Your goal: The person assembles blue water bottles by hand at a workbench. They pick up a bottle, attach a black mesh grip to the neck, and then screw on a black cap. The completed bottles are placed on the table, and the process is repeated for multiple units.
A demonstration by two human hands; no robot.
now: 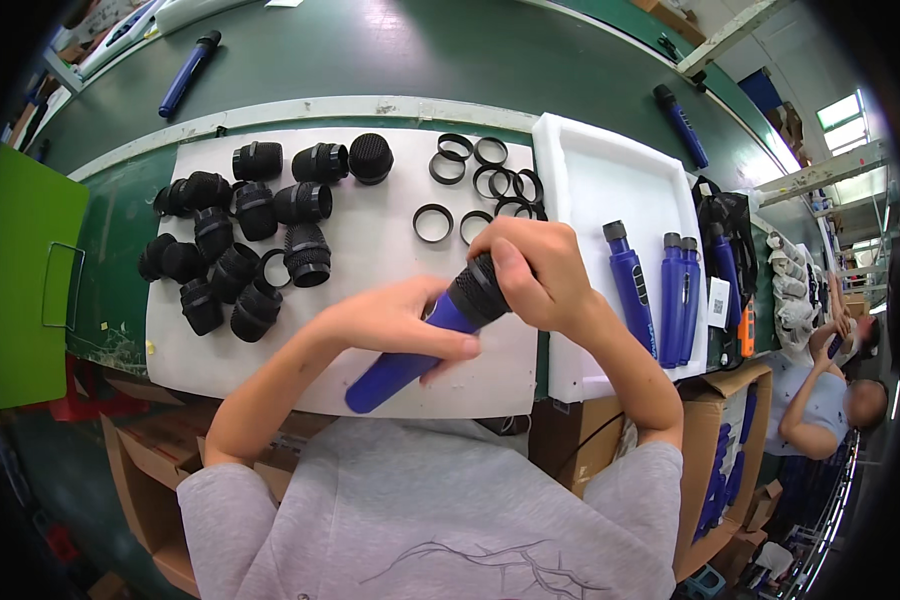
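A blue handheld microphone (pixel 395 377) with a black mesh head slants across the front of the white work sheet (pixel 370 250). Around its blue body wraps my left hand (pixel 400 325). My right hand (pixel 535 270) is closed over the black grille head (pixel 480 290) at the upper end, hiding part of it. Just beyond my right hand lie several thin black rings (pixel 433 223). Several loose black microphone grilles (pixel 255 210) are grouped at the left of the sheet, some standing and some on their sides.
Right of the sheet, a white foam tray (pixel 580 340) holds several blue microphone bodies (pixel 630 290). More blue microphones (pixel 190 75) lie on the green bench behind. A green panel (pixel 30 280) stands at left. Below right is a cardboard box (pixel 705 440); another person (pixel 820 400) sits further right.
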